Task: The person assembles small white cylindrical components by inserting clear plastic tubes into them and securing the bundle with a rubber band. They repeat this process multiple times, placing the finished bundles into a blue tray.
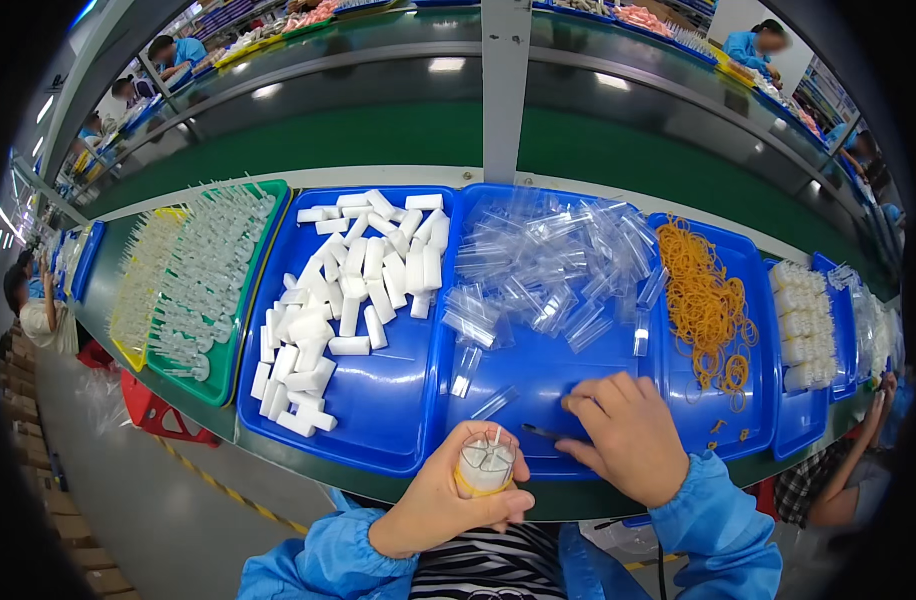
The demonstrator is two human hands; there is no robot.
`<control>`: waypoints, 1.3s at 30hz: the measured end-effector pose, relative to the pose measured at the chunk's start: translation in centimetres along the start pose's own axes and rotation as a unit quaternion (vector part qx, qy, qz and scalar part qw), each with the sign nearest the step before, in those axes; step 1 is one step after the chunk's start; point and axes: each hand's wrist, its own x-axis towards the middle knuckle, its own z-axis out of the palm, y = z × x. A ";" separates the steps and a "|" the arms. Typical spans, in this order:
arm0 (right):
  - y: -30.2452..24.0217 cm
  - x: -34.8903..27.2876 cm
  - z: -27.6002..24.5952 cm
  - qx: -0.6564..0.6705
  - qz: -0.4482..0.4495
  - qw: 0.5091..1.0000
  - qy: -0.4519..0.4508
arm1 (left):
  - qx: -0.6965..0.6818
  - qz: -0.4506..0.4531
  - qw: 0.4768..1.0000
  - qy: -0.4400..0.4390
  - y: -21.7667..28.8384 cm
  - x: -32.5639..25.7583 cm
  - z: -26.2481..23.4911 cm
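Observation:
My left hand (pixel 461 492) is wrapped around a round bundle of clear plastic sleeves with white pieces inside (pixel 488 462). The bundle stands upright, and a yellowish rubber band (pixel 480 488) circles it. Over the front of the blue sleeve tray (pixel 508 372), my right hand (pixel 623 435) is curled, thumb and fingers a little apart at the tips. A thin dark tool (pixel 541 432) sticks out leftward beside that thumb; its other end is hidden by the hand. Loose clear sleeves (pixel 553 265) are heaped in the same tray, and one sleeve (pixel 494 402) lies between my hands.
Left of centre, a blue tray (pixel 378 425) holds white blocks (pixel 353 270). Farther left, green (pixel 218 385) and yellow trays carry clear stemmed parts. Orange rubber bands (pixel 703 300) fill a tray on the right, beside stacked off-white parts (pixel 803 320). A metal post (pixel 503 100) rises behind the trays.

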 end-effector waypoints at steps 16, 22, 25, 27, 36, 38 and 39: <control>0.0 0.9 -0.1 0.726 0.280 0.606 0.165 | -0.024 -0.004 1.000 -0.006 -0.5 -0.2 0.3; -0.6 0.3 0.4 0.283 0.098 0.934 0.197 | 0.075 0.030 0.997 0.016 -0.7 -0.4 0.3; -0.4 0.2 1.1 0.155 -0.028 0.976 0.153 | 0.075 0.045 0.996 0.021 -0.8 -0.4 0.5; -0.5 -0.1 1.1 0.202 0.018 0.966 0.160 | 0.109 0.063 0.992 0.030 -1.1 -0.4 0.6; -3.1 -1.1 -2.4 0.590 0.118 0.779 0.175 | 0.234 0.063 0.970 0.016 -1.5 -0.2 0.9; -2.9 -1.1 -1.9 0.544 0.084 0.821 0.154 | 0.245 0.057 0.968 0.010 -1.5 -0.2 0.9; -2.8 -1.1 -1.8 0.537 0.083 0.829 0.132 | 0.249 0.055 0.967 0.007 -1.5 -0.2 0.9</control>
